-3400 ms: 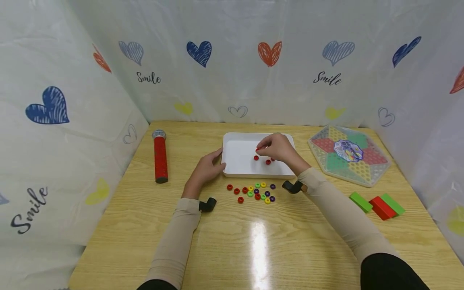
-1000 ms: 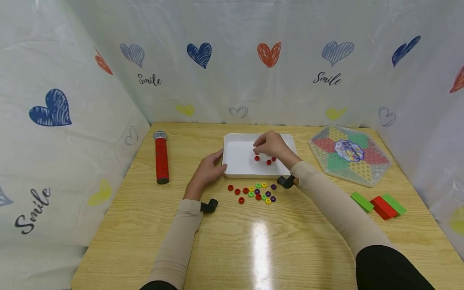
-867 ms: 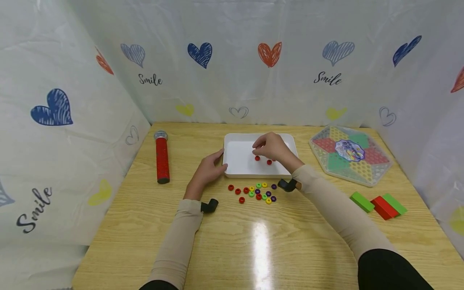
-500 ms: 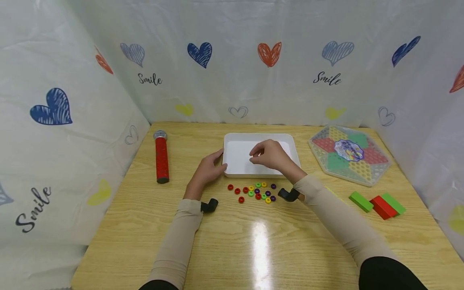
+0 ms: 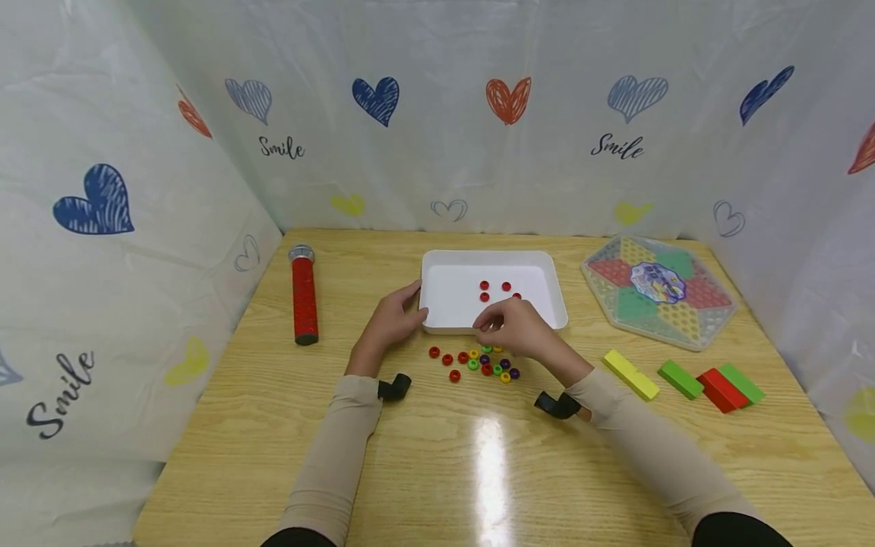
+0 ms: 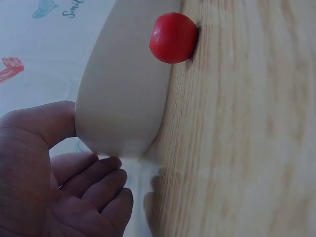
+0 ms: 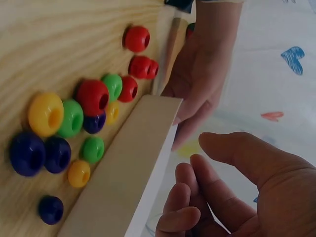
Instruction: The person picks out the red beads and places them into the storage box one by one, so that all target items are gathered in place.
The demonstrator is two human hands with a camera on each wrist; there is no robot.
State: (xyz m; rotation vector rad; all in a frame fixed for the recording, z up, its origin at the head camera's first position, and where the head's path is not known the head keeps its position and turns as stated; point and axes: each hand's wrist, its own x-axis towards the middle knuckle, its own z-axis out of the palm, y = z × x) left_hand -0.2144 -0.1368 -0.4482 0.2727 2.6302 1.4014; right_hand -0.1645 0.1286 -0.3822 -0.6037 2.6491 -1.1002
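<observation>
My left hand [image 5: 394, 317] grips the left front corner of a white tray [image 5: 444, 262], thumb [image 6: 54, 121] on the front wall and fingertips around the side. Several red beads [image 5: 484, 286] lie in the tray's right half. Over the front rim hovers my right hand [image 5: 513, 327], thumb and forefinger apart with nothing between them in the right wrist view. In front of the tray lies a loose group of round beads with holes: red [image 7: 93, 97], yellow [image 7: 46, 114], green [image 7: 70, 118] and dark purple [image 7: 28, 153]. The right hand hides part of this group in the head view.
A red tube with a silver cap [image 5: 304, 296] stands out at the left. On the right are a hexagonal checkers board [image 5: 659, 292], a yellow block [image 5: 630, 374], green blocks [image 5: 680, 379] and a red block [image 5: 721, 390]. A patterned curtain [image 5: 437, 152] borders the table.
My right hand has let go of a red bead inside the tray and drawn back toward the front rim. The yellow block has come out from behind the sleeve. My left hand stays put.
</observation>
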